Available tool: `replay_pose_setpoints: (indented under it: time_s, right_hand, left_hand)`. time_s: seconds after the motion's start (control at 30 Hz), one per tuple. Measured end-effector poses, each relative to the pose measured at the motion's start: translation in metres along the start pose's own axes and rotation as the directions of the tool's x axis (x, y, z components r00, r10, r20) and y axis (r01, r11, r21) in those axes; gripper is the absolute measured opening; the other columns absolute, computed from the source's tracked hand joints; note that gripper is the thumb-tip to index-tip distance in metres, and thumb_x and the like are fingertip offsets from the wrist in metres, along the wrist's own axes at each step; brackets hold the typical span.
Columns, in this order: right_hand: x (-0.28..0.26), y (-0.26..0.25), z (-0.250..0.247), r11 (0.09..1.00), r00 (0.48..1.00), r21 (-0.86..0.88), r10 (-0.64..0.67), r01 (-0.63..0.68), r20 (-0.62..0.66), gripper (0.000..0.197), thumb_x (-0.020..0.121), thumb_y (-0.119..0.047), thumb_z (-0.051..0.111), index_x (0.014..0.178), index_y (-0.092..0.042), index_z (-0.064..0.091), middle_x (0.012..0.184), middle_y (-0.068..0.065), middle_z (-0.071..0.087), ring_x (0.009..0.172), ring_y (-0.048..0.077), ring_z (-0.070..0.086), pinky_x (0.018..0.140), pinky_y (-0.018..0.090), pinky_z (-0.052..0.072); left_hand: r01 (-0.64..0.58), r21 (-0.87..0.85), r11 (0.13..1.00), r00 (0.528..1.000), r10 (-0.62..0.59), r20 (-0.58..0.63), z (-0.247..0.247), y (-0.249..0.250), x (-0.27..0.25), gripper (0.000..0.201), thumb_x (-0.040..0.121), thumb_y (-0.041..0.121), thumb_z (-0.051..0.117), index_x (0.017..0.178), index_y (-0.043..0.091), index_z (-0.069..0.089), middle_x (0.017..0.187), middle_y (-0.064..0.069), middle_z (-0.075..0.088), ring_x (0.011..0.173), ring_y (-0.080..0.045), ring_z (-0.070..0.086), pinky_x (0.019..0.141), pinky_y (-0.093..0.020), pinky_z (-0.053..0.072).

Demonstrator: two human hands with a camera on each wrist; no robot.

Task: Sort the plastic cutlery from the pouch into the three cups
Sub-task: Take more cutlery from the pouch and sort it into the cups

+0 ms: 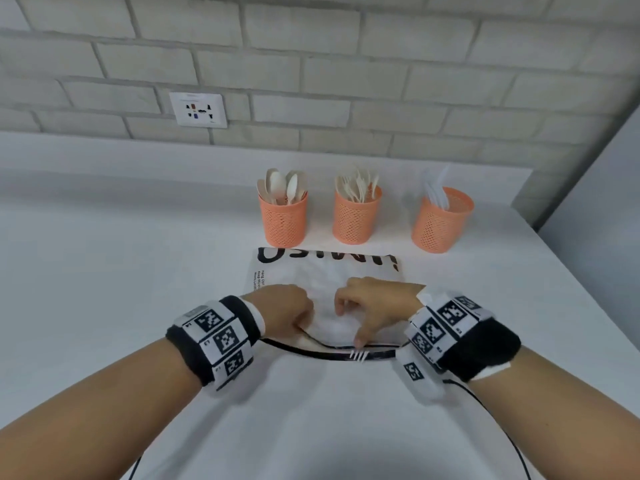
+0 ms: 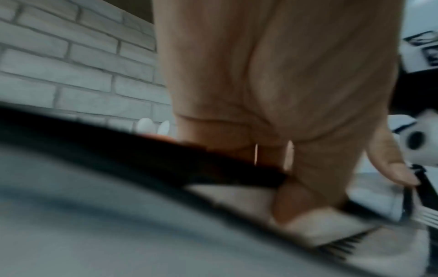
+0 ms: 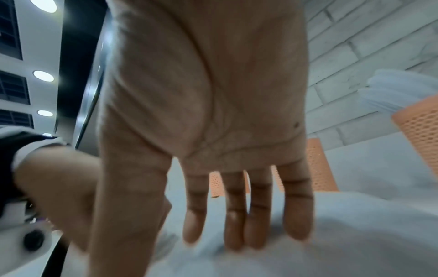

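Note:
A white pouch (image 1: 325, 271) with a black zipper edge (image 1: 311, 351) lies flat on the white table, its opening toward me. My left hand (image 1: 294, 310) grips the left end of that edge, fingers curled into the opening (image 2: 296, 202). My right hand (image 1: 374, 303) rests on top of the pouch (image 3: 355, 234) with fairly straight fingers (image 3: 234, 224), its thumb down at the zipper edge. Behind the pouch stand three orange mesh cups: the left cup (image 1: 284, 220) holds spoons, the middle cup (image 1: 356, 218) forks, the right cup (image 1: 441, 225) clear knives. What is inside the pouch is hidden.
A brick wall with a white socket (image 1: 198, 109) runs behind the table. The table's right edge (image 1: 571, 278) slants beside a grey panel. A thin black cable (image 1: 502, 427) trails from my right wrist band.

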State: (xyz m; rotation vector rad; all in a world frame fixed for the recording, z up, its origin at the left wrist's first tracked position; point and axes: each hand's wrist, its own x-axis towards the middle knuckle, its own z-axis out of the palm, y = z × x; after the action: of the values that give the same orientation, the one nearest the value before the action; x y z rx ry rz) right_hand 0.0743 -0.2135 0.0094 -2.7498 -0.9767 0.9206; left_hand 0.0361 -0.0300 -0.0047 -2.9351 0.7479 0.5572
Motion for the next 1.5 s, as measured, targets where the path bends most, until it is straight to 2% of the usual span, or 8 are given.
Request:
replay_pose_setpoints:
  time_s: [0.1,0.27,0.37,0.43,0.53,0.97,1.23,1.5]
  right_hand:
    - [-0.011,0.000,0.009,0.988,0.954,0.118,-0.057,0.096,-0.295,0.043,0.074,-0.012,0.069,0.109,-0.020,0.047,0.104,-0.004,0.042,0.097,0.016,0.045,0.082,0.030,0.042]
    - [-0.036,-0.009,0.005,0.909,0.460,-0.064,-0.268,0.411,-0.847,0.021,0.076,0.007,0.052,0.091,-0.006,0.058,0.085,0.003,0.053,0.073,0.011,0.048,0.066,0.021,0.041]
    - [-0.044,-0.009,0.007,0.890,0.643,-0.034,-0.354,0.454,-0.679,0.018,0.079,0.005,0.054,0.089,-0.005,0.065,0.085,-0.002,0.057,0.075,0.002,0.054,0.069,0.013,0.040]
    - [-0.039,-0.002,0.016,0.962,0.843,-0.116,-0.272,0.247,-0.463,0.024,0.085,0.000,0.050,0.104,-0.006,0.065,0.105,0.005,0.059,0.097,0.017,0.058,0.080,0.022,0.042]
    - [-0.025,0.011,0.027,0.979,0.943,-0.199,-0.037,-0.032,-0.330,0.043,0.087,0.003,0.043,0.128,-0.007,0.050,0.125,0.012,0.047,0.118,0.029,0.045,0.091,0.028,0.037]
    - [0.038,-0.028,0.012,0.979,0.966,-0.187,0.030,-0.080,-0.257,0.099,0.071,-0.030,0.074,0.147,-0.018,0.012,0.155,0.008,0.012,0.143,0.027,0.014,0.117,0.045,0.017]
    - [0.061,-0.042,0.000,0.854,0.959,-0.462,0.134,-0.240,-0.251,0.100,0.056,-0.018,0.082,0.137,-0.015,0.024,0.144,0.006,0.019,0.138,0.027,0.020,0.111,0.043,0.028]
    - [0.060,-0.029,0.005,0.915,0.928,-0.387,-0.038,-0.117,-0.370,0.062,0.078,-0.035,0.070,0.127,-0.017,0.035,0.132,0.002,0.048,0.125,0.024,0.043,0.108,0.043,0.026]
  left_hand:
    - [-0.024,-0.206,0.978,0.939,-0.049,-0.341,-0.009,-0.008,0.000,0.012,0.085,0.006,0.048,0.081,0.017,0.045,0.083,-0.001,0.053,0.078,-0.023,0.050,0.066,-0.027,0.036]
    - [-0.188,-0.384,0.904,0.628,-0.190,-0.755,-0.024,-0.012,-0.003,0.022,0.080,-0.010,0.047,0.072,0.009,0.041,0.066,-0.004,0.043,0.057,-0.019,0.036,0.053,-0.018,0.028]
    - [-0.188,-0.349,0.918,0.588,-0.179,-0.789,-0.029,-0.011,-0.003,0.029,0.068,-0.022,0.042,0.064,0.000,0.060,0.077,-0.013,0.056,0.066,-0.024,0.051,0.059,-0.024,0.033]
    - [-0.159,-0.322,0.933,0.614,-0.162,-0.773,-0.030,-0.010,-0.001,0.037,0.071,-0.024,0.043,0.078,-0.001,0.072,0.097,-0.016,0.065,0.083,-0.028,0.061,0.071,-0.024,0.041]
    - [-0.147,-0.264,0.953,0.639,-0.112,-0.761,-0.029,-0.002,0.002,0.040,0.079,-0.020,0.047,0.106,0.000,0.068,0.113,-0.012,0.065,0.099,-0.029,0.064,0.085,-0.022,0.043]
    - [-0.224,-0.311,0.924,0.709,-0.064,-0.702,-0.033,0.000,-0.006,0.051,0.078,-0.014,0.050,0.124,0.007,0.058,0.128,-0.005,0.055,0.086,-0.004,0.042,0.075,0.006,0.027]
    - [-0.204,-0.314,0.927,0.720,-0.075,-0.690,-0.030,-0.013,-0.017,0.051,0.079,-0.014,0.049,0.125,0.007,0.057,0.131,-0.005,0.054,0.083,-0.007,0.043,0.073,0.005,0.028]
    - [-0.194,-0.307,0.932,0.750,-0.060,-0.658,-0.030,-0.021,-0.023,0.053,0.081,-0.011,0.052,0.130,0.010,0.053,0.133,-0.002,0.051,0.073,-0.002,0.040,0.072,0.005,0.028]
